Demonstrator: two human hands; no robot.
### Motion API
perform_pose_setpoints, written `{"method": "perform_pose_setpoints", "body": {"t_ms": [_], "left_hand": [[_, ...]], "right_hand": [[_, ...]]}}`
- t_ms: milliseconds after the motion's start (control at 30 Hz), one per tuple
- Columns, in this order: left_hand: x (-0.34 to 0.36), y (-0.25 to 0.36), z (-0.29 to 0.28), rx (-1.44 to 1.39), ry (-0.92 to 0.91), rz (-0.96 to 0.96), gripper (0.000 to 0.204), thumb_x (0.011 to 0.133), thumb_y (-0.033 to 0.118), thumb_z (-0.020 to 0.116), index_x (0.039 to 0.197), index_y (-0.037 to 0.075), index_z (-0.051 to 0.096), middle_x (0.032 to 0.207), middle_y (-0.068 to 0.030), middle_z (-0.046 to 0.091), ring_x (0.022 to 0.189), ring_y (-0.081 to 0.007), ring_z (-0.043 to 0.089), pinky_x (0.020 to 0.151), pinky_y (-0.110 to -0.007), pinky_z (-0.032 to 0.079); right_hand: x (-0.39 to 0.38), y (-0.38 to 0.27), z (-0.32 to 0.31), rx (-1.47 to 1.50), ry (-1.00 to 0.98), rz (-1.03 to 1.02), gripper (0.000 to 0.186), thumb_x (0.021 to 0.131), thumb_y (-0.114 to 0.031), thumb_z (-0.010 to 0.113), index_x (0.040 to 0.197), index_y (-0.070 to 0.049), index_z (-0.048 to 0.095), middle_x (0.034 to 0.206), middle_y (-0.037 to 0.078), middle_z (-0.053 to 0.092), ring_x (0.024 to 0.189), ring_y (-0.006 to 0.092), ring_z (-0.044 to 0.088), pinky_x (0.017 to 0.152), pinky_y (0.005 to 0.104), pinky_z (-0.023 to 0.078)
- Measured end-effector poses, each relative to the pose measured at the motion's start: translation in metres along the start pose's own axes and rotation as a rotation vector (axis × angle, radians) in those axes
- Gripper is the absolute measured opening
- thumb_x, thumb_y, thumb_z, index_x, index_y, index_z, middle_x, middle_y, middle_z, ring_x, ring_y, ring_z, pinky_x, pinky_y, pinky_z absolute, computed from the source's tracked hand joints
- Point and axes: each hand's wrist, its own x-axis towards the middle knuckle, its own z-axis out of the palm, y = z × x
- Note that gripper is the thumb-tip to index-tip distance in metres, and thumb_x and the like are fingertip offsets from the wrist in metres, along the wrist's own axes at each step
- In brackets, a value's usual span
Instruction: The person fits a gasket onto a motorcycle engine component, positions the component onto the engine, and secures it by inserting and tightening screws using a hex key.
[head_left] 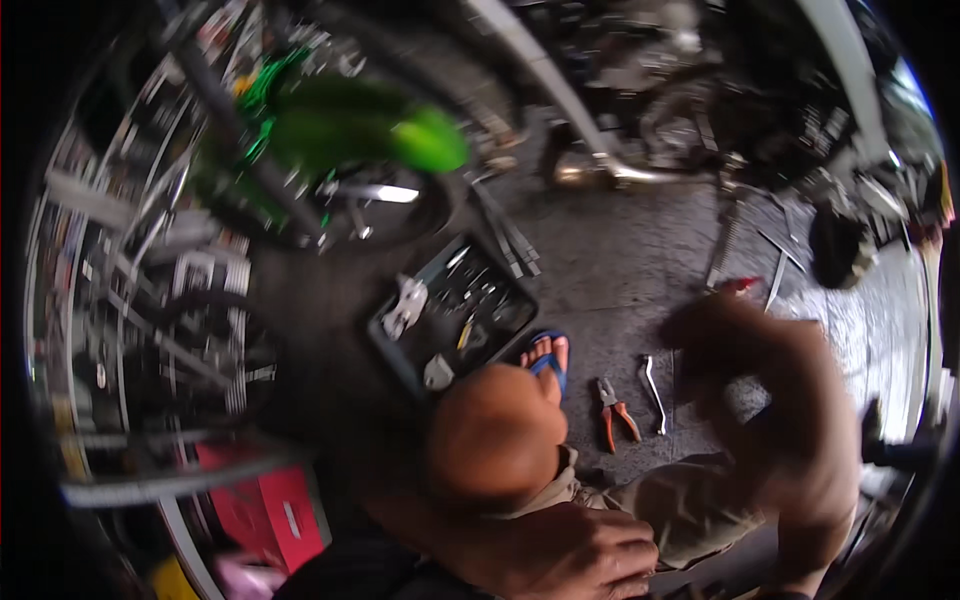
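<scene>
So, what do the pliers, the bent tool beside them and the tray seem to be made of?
Pliers: grey metal head, probably steel; orange handle sleeves look like plastic or rubber.
Bent tool: bright silvery metal, perhaps plated, from its light shine.
Tray: probably dark plastic, from its dull surface; painted metal is possible.

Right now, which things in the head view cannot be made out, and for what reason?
All in the head view:
Right hand: blurred, so whether it holds anything is unclear.
Left hand: palm hidden beneath its own back.
Small parts in the black tray: too small and dim to identify.
Heel of the foot in the blue flip-flop: hidden by the bare knee.
Green motorcycle fender: edges smeared by blur.
</scene>
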Motion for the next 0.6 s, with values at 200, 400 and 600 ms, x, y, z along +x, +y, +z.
{"method": "perform_pose_setpoints", "body": {"t_ms": [200,400,600], "left_hand": [[-0.013,0.024,-0.072,0.212,0.721,0.302,0.014,0.095,0.007,0.055,0.084,0.0,0.06,0.073,-0.0024,0.061,0.061,-0.0118,0.052,0.055,-0.028,0.041],[-0.021,-0.179,-0.256,0.359,0.982,-0.281,0.018,0.095,0.017,0.061,0.084,0.002,0.065,0.076,-0.0004,0.066,0.061,-0.0072,0.054,0.057,-0.023,0.042],[-0.022,-0.375,-0.299,0.878,0.875,-0.584,0.012,0.086,0.019,0.066,0.094,0.012,0.071,0.09,-0.0112,0.07,0.087,-0.0314,0.068,0.076,-0.04,0.053]], "right_hand": [[0.013,0.171,-0.032,0.267,0.213,0.23,0.025,0.083,-0.009,0.053,0.104,0.002,0.061,0.074,0.003,0.056,0.063,0.0103,0.05,0.055,0.024,0.039],[-0.019,0.222,-0.004,0.419,0.42,0.325,0.023,0.084,-0.006,0.052,0.105,0.002,0.059,0.073,0.004,0.052,0.06,0.012,0.048,0.055,0.0247,0.038],[-0.022,0.222,0.01,0.301,0.423,0.521,0.024,0.086,-0.009,0.052,0.106,0.003,0.058,0.076,0.005,0.054,0.063,0.0127,0.05,0.057,0.0239,0.038]]}}
